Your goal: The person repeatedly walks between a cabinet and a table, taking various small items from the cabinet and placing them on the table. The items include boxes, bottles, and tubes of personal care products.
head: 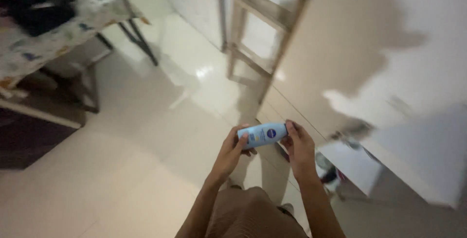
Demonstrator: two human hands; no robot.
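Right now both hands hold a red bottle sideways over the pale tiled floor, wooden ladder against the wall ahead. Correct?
Not quite: the bottle is light blue, not red. The head view shows it held sideways between the left hand and right hand over the pale tiled floor, with the wooden ladder against the wall ahead.

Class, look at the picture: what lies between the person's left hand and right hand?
In the head view, a light blue bottle lies sideways between left hand and right hand, gripped at both ends.
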